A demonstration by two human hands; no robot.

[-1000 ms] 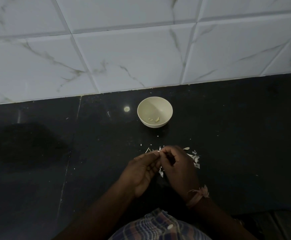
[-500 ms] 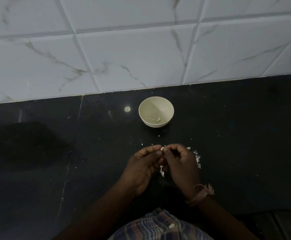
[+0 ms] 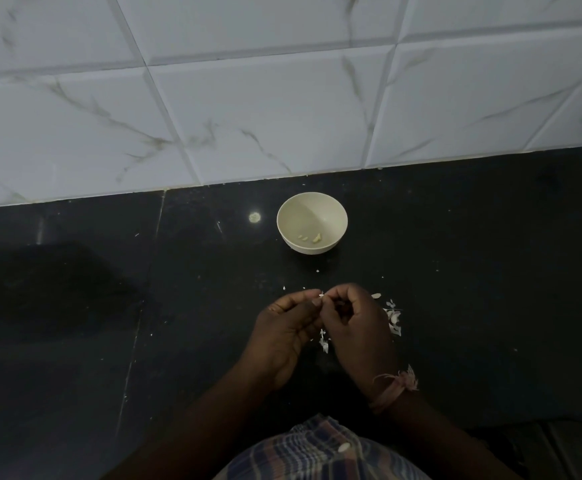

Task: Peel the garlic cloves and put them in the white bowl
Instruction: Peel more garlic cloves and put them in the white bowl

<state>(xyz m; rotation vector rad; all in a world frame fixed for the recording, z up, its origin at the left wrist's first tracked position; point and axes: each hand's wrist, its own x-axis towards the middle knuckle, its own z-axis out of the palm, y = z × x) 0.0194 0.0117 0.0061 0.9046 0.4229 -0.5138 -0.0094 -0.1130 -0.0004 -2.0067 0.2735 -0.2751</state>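
Black stone desk [image 3: 456, 271], dim light; white marbled wall tiles [image 3: 248, 116] behind it. White bowl [image 3: 312, 221] stands upright on the desk near the wall, well apart from the hands. Inside it, at the near side of the bottom: a few small pale peeled garlic pieces [image 3: 310, 238].

Left hand [image 3: 284, 336] and right hand [image 3: 357, 327] meet above the desk, in front of the bowl. Fingertips of both touch at a tiny white garlic clove [image 3: 321, 295], only a speck of which shows between them. Grip, left: thumb and forefinger curled together, pinching the clove. Grip, right: fingers curled inward, thumb and forefinger closed on the same clove from the other side. How much skin remains on it cannot be told.

Loose white garlic skins [image 3: 394, 318] lie on the desk just beside the right hand, on its right; more flakes [image 3: 324, 341] show in the gap below the two hands. Small white specks are scattered between hands and bowl.

Pink thread band [image 3: 395, 388] is tied round the right wrist. Plaid shirt [image 3: 317, 452] at bottom edge. Round light reflection [image 3: 254, 217] on the desk left of the bowl.
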